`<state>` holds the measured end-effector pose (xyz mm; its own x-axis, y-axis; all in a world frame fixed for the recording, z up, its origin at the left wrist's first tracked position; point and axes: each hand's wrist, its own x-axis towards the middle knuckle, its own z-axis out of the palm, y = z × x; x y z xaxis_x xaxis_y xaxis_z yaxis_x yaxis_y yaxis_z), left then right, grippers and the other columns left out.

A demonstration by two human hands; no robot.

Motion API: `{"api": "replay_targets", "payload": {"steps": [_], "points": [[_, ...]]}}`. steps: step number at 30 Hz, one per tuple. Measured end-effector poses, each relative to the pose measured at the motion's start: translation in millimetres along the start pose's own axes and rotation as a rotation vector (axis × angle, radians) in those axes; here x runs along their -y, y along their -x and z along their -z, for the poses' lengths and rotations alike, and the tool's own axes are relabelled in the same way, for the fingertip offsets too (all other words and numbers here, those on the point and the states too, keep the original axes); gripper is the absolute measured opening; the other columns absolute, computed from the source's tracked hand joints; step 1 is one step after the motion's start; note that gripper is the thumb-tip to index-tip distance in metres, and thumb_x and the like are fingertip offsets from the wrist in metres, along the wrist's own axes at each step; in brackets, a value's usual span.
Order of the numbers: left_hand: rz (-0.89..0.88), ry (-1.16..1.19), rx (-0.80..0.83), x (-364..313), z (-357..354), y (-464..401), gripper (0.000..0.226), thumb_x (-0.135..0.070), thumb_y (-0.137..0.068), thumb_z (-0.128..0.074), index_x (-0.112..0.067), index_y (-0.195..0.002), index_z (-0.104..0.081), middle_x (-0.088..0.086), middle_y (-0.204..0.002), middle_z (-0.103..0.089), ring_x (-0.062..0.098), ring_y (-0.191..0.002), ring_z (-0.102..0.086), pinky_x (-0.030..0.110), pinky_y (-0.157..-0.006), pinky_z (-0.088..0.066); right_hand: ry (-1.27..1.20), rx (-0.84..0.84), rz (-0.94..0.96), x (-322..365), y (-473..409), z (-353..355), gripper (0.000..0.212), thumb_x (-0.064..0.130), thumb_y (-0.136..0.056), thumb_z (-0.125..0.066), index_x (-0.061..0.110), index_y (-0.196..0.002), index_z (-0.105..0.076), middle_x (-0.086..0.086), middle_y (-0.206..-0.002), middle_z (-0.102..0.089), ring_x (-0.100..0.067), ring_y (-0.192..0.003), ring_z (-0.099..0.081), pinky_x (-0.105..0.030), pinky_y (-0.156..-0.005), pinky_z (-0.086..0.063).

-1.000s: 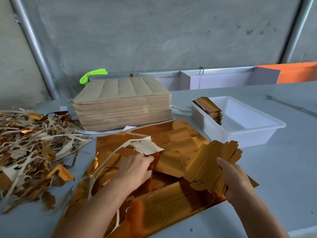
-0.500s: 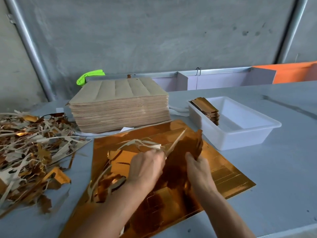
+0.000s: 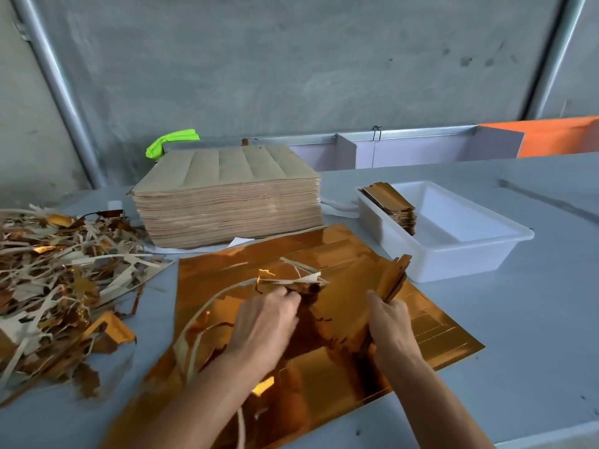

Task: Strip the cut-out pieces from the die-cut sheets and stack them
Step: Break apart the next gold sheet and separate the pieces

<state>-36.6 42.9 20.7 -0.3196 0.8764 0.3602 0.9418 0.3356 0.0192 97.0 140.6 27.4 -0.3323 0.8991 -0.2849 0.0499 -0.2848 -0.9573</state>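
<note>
Gold cut-out pieces (image 3: 393, 280) stand apparently upright above right hand (image 3: 390, 328) grip

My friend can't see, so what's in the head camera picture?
Two hands pull gold card apart: the left hand grips waste strips, the right hand grips cut-out pieces. Nearby sit a scrap pile and a white bin.

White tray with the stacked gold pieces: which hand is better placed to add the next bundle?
Right. The right hand grips the bundle of cut pieces and is nearer the white tray; the left hand holds waste strips.
</note>
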Motion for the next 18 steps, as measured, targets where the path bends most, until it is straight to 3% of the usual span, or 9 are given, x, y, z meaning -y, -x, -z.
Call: {"api": "replay_targets", "payload": {"steps": [2,4,5,7,9,11,13,15,18], "points": [[0.075,0.012,0.011,14.1,2.8,1.9,0.028,-0.036,-0.092,-0.057,-0.025,-0.117,-0.056,-0.011,-0.100,-0.058,0.003,-0.079,-0.055,0.015,-0.068,-0.046,0.002,0.002,-0.008,2.5,0.4,7.3,0.024,0.024,-0.101,-0.040,0.025,-0.078,-0.045,-0.016,-0.106,-0.055,-0.038,-0.094,-0.059,-0.044,-0.072,-0.055],[0.142,0.011,0.034,25.8,6.7,1.7,0.029,-0.044,-0.088,-0.059,-0.028,-0.112,-0.059,-0.013,-0.094,-0.058,0.003,-0.076,-0.051,0.015,-0.064,-0.041,0.005,-0.007,-0.021,4.0,-0.8,13.5,0.024,0.022,-0.101,-0.042,0.027,-0.077,-0.043,-0.007,-0.105,-0.052,-0.026,-0.091,-0.055,-0.039,-0.068,-0.055],[0.162,0.000,0.047,30.3,8.4,1.3,0.025,-0.044,-0.088,-0.059,-0.028,-0.107,-0.062,-0.012,-0.089,-0.058,0.003,-0.074,-0.051,0.015,-0.061,-0.039,0.009,-0.015,-0.031,4.4,-2.1,16.3,0.024,0.021,-0.101,-0.043,0.025,-0.077,-0.043,-0.007,-0.104,-0.053,-0.026,-0.093,-0.055,-0.043,-0.076,-0.054],[0.178,-0.083,0.091,35.7,10.2,2.4,0.016,-0.037,-0.093,-0.054,-0.026,-0.096,-0.065,-0.011,-0.079,-0.056,0.004,-0.068,-0.052,0.015,-0.056,-0.038,0.019,-0.038,-0.057,5.0,-6.2,23.0,0.017,0.022,-0.100,-0.044,0.020,-0.083,-0.045,-0.008,-0.099,-0.056,-0.029,-0.092,-0.057,-0.047,-0.086,-0.050],[0.190,-0.185,0.130,36.8,8.3,5.4,0.018,-0.028,-0.098,-0.049,-0.022,-0.088,-0.062,-0.007,-0.075,-0.055,0.006,-0.066,-0.055,0.018,-0.057,-0.043,0.023,-0.056,-0.074,8.7,-8.0,29.8,0.012,0.022,-0.099,-0.045,0.015,-0.090,-0.044,-0.010,-0.093,-0.057,-0.029,-0.087,-0.059,-0.046,-0.084,-0.050],[0.209,-0.227,0.136,35.7,5.3,6.8,0.019,-0.024,-0.099,-0.046,-0.020,-0.083,-0.055,-0.005,-0.074,-0.053,0.009,-0.067,-0.056,0.021,-0.057,-0.043,0.010,-0.088,-0.085,13.1,-8.8,37.5,0.016,0.020,-0.098,-0.046,0.012,-0.084,-0.045,-0.014,-0.099,-0.058,-0.034,-0.093,-0.059,-0.049,-0.087,-0.051],[0.203,-0.190,0.167,29.5,2.9,6.6,0.018,-0.033,-0.097,-0.048,-0.020,-0.089,-0.058,-0.002,-0.083,-0.056,0.010,-0.074,-0.058,0.022,-0.061,-0.042,0.017,-0.117,-0.082,16.3,-8.1,43.5,0.020,0.020,-0.099,-0.046,0.015,-0.079,-0.045,-0.017,-0.104,-0.057,-0.035,-0.091,-0.062,-0.046,-0.079,-0.054],[0.170,-0.127,0.216,15.3,4.2,6.1,0.034,-0.049,-0.093,-0.049,-0.019,-0.101,-0.062,0.001,-0.101,-0.058,0.012,-0.087,-0.058,0.021,-0.067,-0.042,0.034,-0.096,-0.078,15.6,-8.4,45.7,0.017,0.022,-0.099,-0.047,0.016,-0.083,-0.046,-0.015,-0.095,-0.060,-0.028,-0.079,-0.062,-0.037,-0.064,-0.054],[0.124,-0.195,0.116,2.9,11.9,4.2,0.050,-0.057,-0.090,-0.045,-0.014,-0.106,-0.066,0.002,-0.113,-0.059,0.015,-0.096,-0.057,0.021,-0.070,-0.042,0.024,-0.072,-0.097,12.3,-9.2,43.1,0.011,0.024,-0.099,-0.047,0.015,-0.094,-0.046,-0.011,-0.090,-0.059,-0.029,-0.090,-0.060,-0.037,-0.071,-0.052]]}}
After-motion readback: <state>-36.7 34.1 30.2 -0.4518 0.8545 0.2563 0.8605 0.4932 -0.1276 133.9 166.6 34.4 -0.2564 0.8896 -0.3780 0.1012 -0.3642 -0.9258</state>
